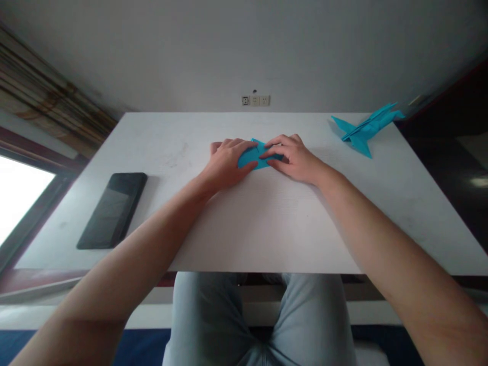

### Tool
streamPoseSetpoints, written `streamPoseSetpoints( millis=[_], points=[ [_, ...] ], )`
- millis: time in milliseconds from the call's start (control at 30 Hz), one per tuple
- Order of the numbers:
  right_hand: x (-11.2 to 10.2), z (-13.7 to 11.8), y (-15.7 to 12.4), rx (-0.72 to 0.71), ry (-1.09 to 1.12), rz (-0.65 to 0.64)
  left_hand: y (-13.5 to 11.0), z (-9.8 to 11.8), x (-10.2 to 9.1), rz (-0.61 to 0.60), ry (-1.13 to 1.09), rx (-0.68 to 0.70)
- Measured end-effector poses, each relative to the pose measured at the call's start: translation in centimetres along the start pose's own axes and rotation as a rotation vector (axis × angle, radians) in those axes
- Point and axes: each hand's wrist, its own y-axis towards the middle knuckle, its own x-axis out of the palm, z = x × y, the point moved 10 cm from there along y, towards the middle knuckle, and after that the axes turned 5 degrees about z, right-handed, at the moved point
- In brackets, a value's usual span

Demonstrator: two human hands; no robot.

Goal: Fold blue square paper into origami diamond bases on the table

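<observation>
A small folded piece of blue paper [254, 156] lies on the white table [267, 223], near its middle. My left hand [225, 163] rests on the paper's left end, fingers curled and pressing it down. My right hand [293, 157] covers the right end, fingertips pinched on a fold. Most of the paper is hidden under both hands.
A finished blue paper plane [364, 128] sits at the far right corner of the table. A black phone [113, 209] lies face up at the left. A wall socket [255, 100] is behind the table, a window at far left. My knees show under the front edge.
</observation>
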Motion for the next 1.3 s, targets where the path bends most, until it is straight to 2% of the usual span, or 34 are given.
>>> streamPoseSetpoints(
  millis=[267,467,600,733,867,1100,1200,1300],
  points=[
    [0.4,-0.5,-0.3,-0.044,-0.075,-0.030,0.1,-0.5,0.5,-0.024,-0.017,0.015],
    [-0.6,-1.0,-0.2,-0.013,-0.073,-0.014,0.2,-1.2,-0.1,-0.007,-0.007,-0.033],
    [-0.9,-2.2,-0.3,-0.051,-0.037,-0.042,0.1,-1.0,-0.7,0.007,0.001,-0.039],
    [-0.4,-2.6,-0.2,-0.056,0.034,-0.100,-0.1,-0.9,-0.1,-0.050,0.016,-0.035],
    [-0.6,-2.3,-0.1,-0.021,0.040,-0.081,-0.3,-0.9,0.2,-0.075,0.055,-0.047],
    [-1.0,-1.2,-0.4,0.133,-0.068,0.000,-0.5,0.2,0.5,-0.080,0.010,0.009],
    [-1.2,-1.5,-0.4,0.112,-0.167,0.033,-0.4,0.7,0.5,-0.094,0.000,0.051],
    [-0.5,-1.8,-0.4,0.069,-0.220,-0.006,-0.3,0.9,0.4,-0.130,-0.031,0.085]
  ],
)
